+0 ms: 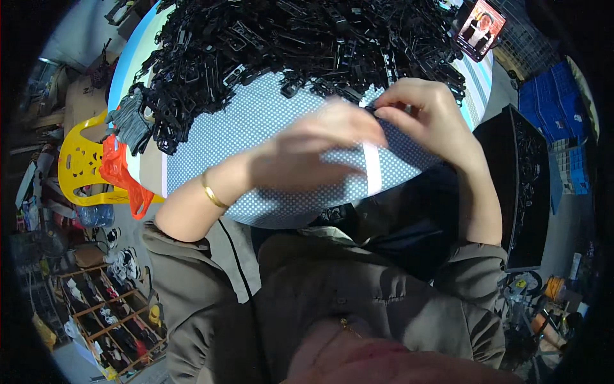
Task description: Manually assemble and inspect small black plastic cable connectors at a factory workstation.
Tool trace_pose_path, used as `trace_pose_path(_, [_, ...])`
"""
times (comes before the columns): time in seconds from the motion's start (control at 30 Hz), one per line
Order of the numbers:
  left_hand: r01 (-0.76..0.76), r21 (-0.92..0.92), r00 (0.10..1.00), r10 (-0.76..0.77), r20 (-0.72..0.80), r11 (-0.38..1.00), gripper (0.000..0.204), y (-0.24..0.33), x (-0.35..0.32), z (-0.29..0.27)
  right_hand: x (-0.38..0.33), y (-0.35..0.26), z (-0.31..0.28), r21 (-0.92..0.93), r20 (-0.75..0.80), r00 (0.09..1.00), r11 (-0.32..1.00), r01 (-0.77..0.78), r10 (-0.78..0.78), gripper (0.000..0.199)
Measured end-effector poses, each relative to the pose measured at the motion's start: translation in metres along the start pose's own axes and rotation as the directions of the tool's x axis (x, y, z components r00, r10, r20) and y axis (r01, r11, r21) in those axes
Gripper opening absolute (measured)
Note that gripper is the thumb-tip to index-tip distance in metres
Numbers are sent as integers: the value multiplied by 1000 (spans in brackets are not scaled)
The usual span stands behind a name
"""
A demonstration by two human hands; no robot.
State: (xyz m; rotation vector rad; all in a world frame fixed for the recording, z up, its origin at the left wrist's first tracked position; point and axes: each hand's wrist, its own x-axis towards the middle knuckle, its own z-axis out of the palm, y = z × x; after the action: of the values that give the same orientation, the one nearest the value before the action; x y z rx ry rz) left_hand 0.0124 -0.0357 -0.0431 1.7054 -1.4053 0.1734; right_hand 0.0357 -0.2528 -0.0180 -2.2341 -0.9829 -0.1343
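1. Yellow plastic at the far left: saw a chair (pixel 83 153) with holes through it, just beside a round table (pixel 131 70), and, lower down, a wooden rack (pixel 121 328) divided into compartments with small things in them
2. Next, noticed an orange-red plastic bag (pixel 115 166) against the chair, and a crumpled grey cloth (pixel 131 121) at the table's left edge, close by a heap of black pieces (pixel 288 45); could not tell whether touching it
3. Toward the middle, found the heap spread wide across the far side of the table, with a blue-grey dotted cover (pixel 217 141) bare on the near side
4. Over that cover, made out the left hand (pixel 313 141), badly blurred, with a gold bracelet (pixel 213 190) around the wrist and fingers toward the right hand (pixel 438 121); could not tell the state of the left grip
5. Beside the blurred fingers, picked out a white strip (pixel 372 171) on the cover
6. Saw the right thumb and forefinger pinching a small black piece (pixel 371 109), just by the heap's near edge
7. Farther right, saw a screen (pixel 480 29) showing a person, a black bin (pixel 495 166) with dark pieces inside, and blue crates (pixel 553 99) beyond
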Motion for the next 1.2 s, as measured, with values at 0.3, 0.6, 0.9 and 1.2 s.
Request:
trace_pose_path(0.3, [370, 920, 927, -112, -357, 128, 33, -44, -20, -79, 2, 1, 16, -377, -87, 978, 915, 142, -188, 13])
trace_pose_path(0.6, [406, 901, 914, -71, -400, 154, 24, -28, -16, -66, -1, -6, 19, -400, 28, 996, 912, 89, -85, 28])
trace_pose_path(0.9, [589, -529, 532, -786, -315, 611, 27, 1, 1, -31, 0, -4, 1, -280, -85, 996, 960, 10, -35, 33])
trace_pose_path(1.2, [601, -578, 579, -799, -163, 553, 25, 2, 4, -17, 6, -9, 16, -64, -193, 969, 987, 145, -155, 43])
